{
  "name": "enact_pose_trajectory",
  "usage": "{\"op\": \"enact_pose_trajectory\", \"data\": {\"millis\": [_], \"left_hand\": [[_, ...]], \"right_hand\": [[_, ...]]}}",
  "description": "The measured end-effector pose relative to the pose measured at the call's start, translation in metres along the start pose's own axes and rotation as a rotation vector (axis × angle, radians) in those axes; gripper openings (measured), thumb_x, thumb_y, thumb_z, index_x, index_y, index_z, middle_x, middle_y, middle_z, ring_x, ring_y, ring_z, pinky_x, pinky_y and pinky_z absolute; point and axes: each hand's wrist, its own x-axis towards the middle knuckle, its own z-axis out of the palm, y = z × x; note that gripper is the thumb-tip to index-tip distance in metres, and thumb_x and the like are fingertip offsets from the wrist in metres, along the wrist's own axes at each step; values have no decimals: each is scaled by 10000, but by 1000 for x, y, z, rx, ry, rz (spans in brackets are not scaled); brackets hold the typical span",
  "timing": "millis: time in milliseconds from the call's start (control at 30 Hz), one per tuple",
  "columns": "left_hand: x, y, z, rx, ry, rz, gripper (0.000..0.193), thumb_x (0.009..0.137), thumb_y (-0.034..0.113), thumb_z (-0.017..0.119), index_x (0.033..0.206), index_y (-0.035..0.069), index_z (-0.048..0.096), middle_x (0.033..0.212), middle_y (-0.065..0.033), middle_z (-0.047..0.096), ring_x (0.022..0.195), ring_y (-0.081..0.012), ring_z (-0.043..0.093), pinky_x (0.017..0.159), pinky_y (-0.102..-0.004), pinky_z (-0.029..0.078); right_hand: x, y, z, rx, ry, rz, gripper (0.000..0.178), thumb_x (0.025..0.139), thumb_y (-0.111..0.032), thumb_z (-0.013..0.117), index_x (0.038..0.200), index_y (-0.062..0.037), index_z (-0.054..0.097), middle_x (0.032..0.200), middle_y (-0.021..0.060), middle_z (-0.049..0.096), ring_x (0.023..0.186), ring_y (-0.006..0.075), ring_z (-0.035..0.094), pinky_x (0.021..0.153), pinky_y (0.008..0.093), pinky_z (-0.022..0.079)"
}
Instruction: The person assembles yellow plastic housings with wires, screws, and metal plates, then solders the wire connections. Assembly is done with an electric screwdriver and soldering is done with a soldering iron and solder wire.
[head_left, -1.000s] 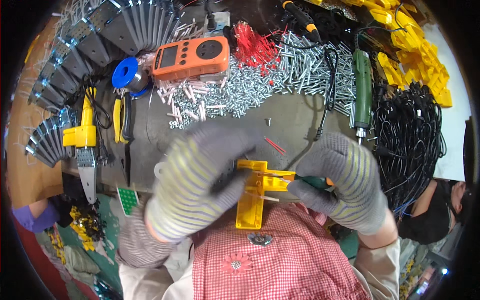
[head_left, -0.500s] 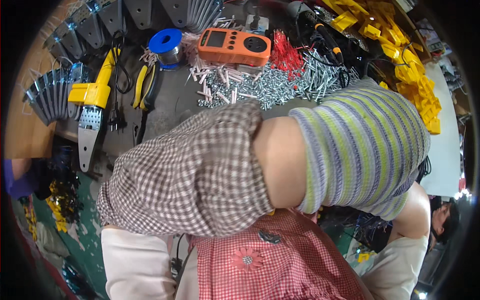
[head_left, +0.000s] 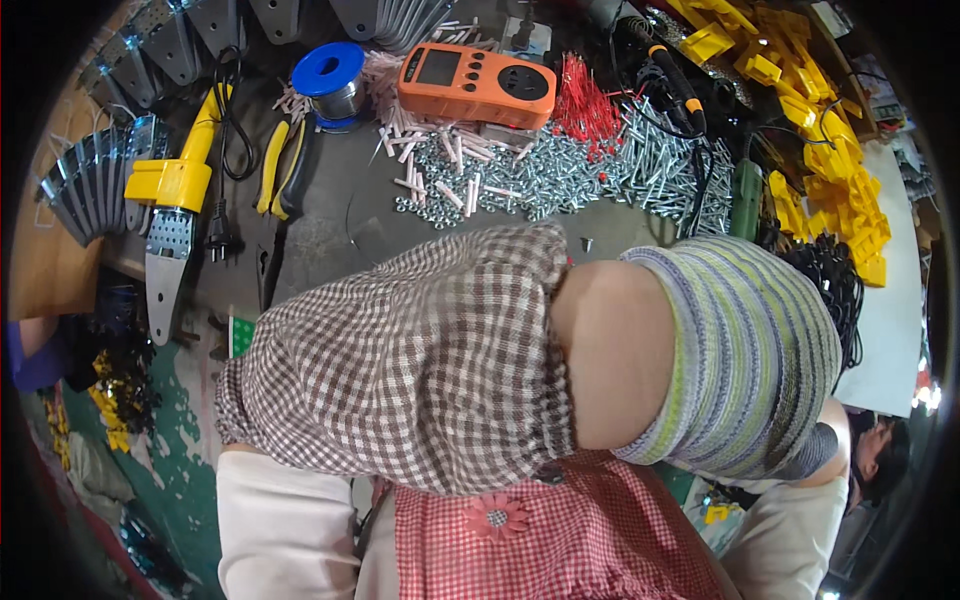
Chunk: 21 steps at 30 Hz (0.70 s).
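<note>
My forearms lie across each other in front of my body. A brown-and-white checked sleeve cover [head_left: 400, 360] wraps my left forearm. On the right is a knitted sleeve cover [head_left: 760, 350] striped in green, grey and purple. Between the two covers a stretch of bare skin [head_left: 615, 355] shows; I cannot tell which arm it belongs to. Both hands are hidden behind the arms and sleeves, so no fingers show, nor anything they may hold. Nearest beyond the arms are a lone small screw [head_left: 587, 243] and pliers with yellow-and-black handles [head_left: 268, 250].
An orange meter [head_left: 475, 85] rests by piles of silver screws [head_left: 530, 180], pale tubes and red leaded parts [head_left: 585, 105]. At left stand a blue solder spool [head_left: 328, 70], a yellow-handled tool with a metal plate [head_left: 175, 185] and grey metal plates. Yellow plastic parts [head_left: 830, 160] heap at right.
My crossed arms have shifted right and slightly down, uncovering more tabletop, the lone screw and a dark green tool at right. The head view has moved a little.
</note>
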Motion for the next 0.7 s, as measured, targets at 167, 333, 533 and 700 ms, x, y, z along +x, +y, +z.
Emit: {"op": "enact_pose_trajectory", "data": {"millis": [167, 333, 533, 700], "left_hand": [[11, -7, 6, -51, -70, 8, 306, 886, 140, 775, 1177, 49, 738, 999, -156, 735, 886, -318, 731, 814, -429, 596], [14, -9, 4, -96, -124, 17, 298, 886, 153, 775, 1167, 58, 744, 986, -154, 732, 877, -327, 727, 811, -438, 594], [15, -13, 3, -151, -187, 31, 288, 885, 169, 776, 1155, 70, 751, 971, -152, 729, 866, -337, 723, 808, -449, 593], [26, -9, 0, -187, -274, 81, 280, 884, 182, 776, 1144, 80, 756, 959, -150, 727, 857, -346, 719, 805, -458, 592]], "right_hand": [[-3, -1, -2, 109, 14, 126, 248, 916, -205, 747, 1115, -57, 740, 1096, 73, 754, 1067, 221, 723, 944, 354, 566], [-7, -14, -5, 208, 27, 239, 226, 900, -184, 758, 1082, -51, 744, 1085, 69, 755, 1050, 216, 727, 939, 351, 567], [8, -50, -10, 322, 45, 376, 200, 882, -159, 771, 1043, -42, 748, 1071, 63, 755, 1030, 211, 731, 933, 347, 569], [25, -83, -24, 431, 110, 502, 179, 866, -138, 782, 1010, -36, 752, 1060, 59, 755, 1013, 206, 734, 928, 344, 570]]}}
